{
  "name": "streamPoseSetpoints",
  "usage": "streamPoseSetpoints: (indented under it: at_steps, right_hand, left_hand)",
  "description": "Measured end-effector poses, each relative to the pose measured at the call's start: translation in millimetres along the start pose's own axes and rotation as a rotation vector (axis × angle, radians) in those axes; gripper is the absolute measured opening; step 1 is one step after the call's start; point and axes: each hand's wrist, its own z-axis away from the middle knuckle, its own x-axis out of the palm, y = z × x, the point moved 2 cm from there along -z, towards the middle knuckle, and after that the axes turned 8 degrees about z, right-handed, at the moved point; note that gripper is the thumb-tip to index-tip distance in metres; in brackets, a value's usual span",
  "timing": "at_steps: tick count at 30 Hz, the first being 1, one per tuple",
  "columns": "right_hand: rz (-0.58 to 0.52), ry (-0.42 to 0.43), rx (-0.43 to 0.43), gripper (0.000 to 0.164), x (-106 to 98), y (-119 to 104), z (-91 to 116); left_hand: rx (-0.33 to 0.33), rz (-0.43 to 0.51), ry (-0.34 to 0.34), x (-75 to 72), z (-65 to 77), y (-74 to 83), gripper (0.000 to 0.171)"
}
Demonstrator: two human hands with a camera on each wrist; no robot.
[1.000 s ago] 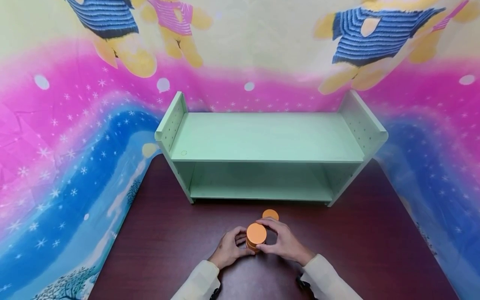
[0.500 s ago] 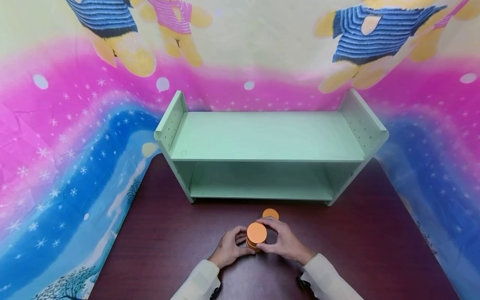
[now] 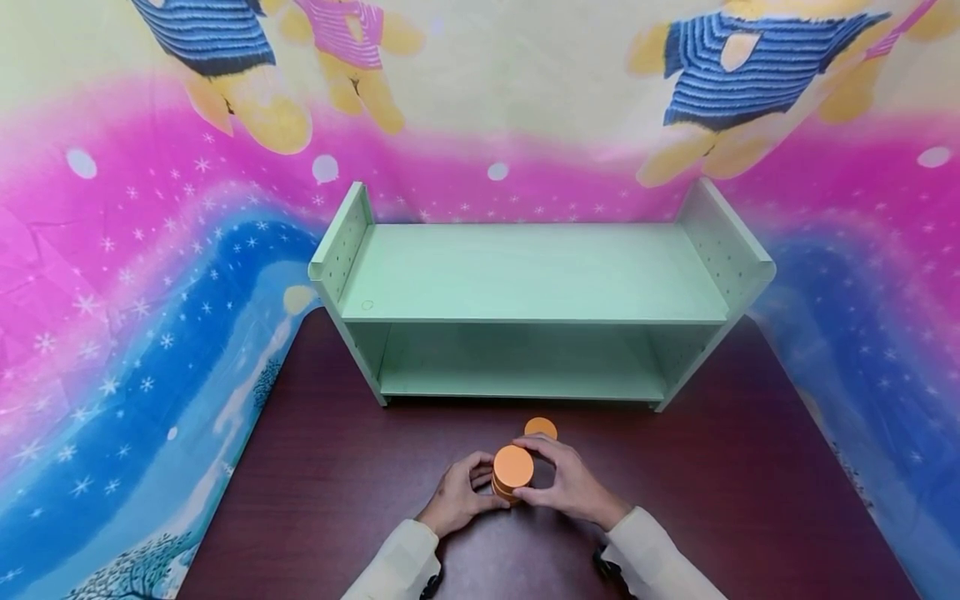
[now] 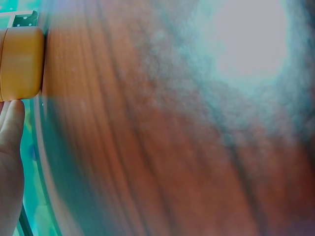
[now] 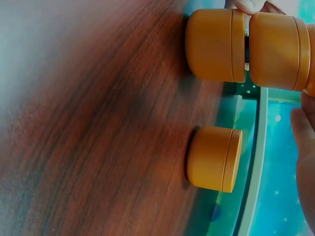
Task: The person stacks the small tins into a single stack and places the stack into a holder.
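Small orange lidded jars stand near the front of the table. In the right wrist view a lower jar [image 5: 209,46] sits on the wood, with an upper jar [image 5: 273,51] lined up over it and a narrow gap between them. Another orange surface [image 5: 311,61] shows above that, cut off by the frame edge. My right hand [image 3: 570,482] pinches the topmost jar [image 3: 513,467] between thumb and fingers. From the left, my left hand [image 3: 461,497] curls its fingers and thumb round the jars lower down. A separate jar [image 3: 541,428] stands just behind the right fingers.
A pale green two-tier shelf [image 3: 525,321] stands behind the jars on the dark red-brown table [image 3: 337,500]. A printed cloth [image 3: 495,100] with bears and snowflakes hangs behind and at both sides.
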Motion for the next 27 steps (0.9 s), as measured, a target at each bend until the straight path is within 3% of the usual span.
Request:
streamPoseSetpoints:
  at_steps: [9, 16, 27]
  right_hand:
    - [0.008, -0.001, 0.008, 0.068, -1.0, -0.4, 0.2]
    - [0.005, 0.003, 0.015, 0.067, -3.2, 2.1, 1.7]
    - [0.033, 0.04, -0.027, 0.068, -9.3, 10.0, 6.9]
  left_hand:
    - [0.008, 0.015, 0.001, 0.4, 0.2, -0.9, 0.055]
    - [-0.023, 0.038, 0.004, 0.6, 0.6, 1.2, 0.056]
    - [-0.014, 0.023, 0.009, 0.7, 0.3, -0.4, 0.056]
